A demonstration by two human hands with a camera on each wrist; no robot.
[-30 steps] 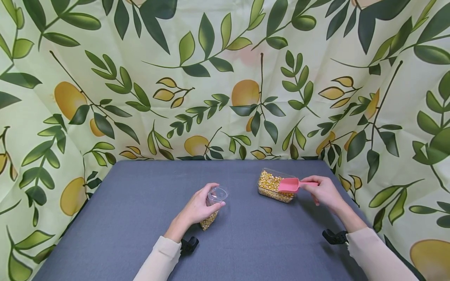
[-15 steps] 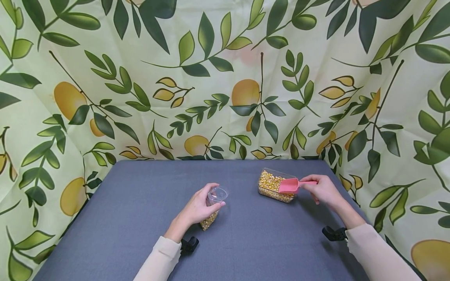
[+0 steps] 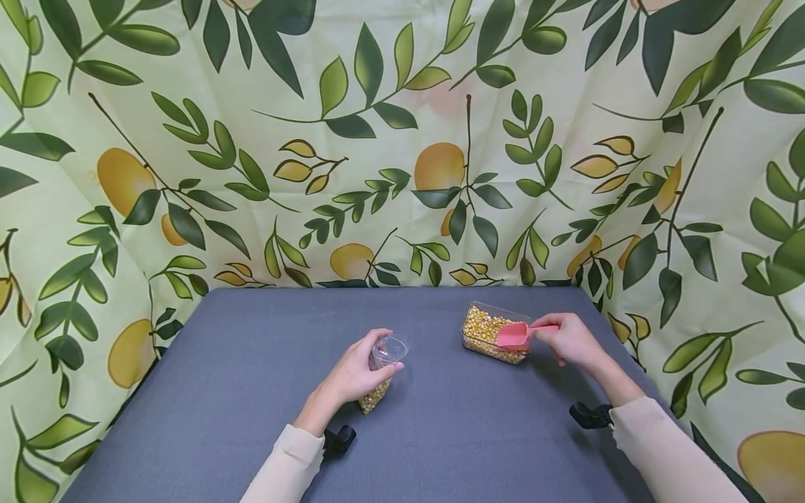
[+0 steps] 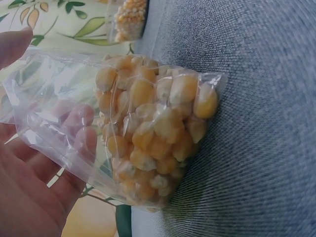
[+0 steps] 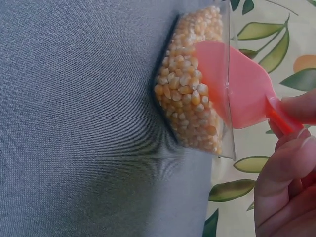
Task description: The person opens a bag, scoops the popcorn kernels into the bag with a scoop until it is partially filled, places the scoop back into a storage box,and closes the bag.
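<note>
My left hand holds a clear plastic bag upright on the table, thumb and fingers on either side of its open mouth. Corn kernels fill the bag's lower part. At the right, my right hand pinches the handle of a pink scoop. The scoop's blade dips into the corn in a clear rectangular container, its front buried among the kernels in the right wrist view.
A blue-grey cloth covers the table. Behind it and along both sides hangs a curtain printed with leaves and fruit. The container stands near the table's back right part, beyond and to the right of the bag.
The scoop has tipped and pushed a little deeper into the corn, with my right hand shifting slightly left. My left hand and the bag have stayed in place.
</note>
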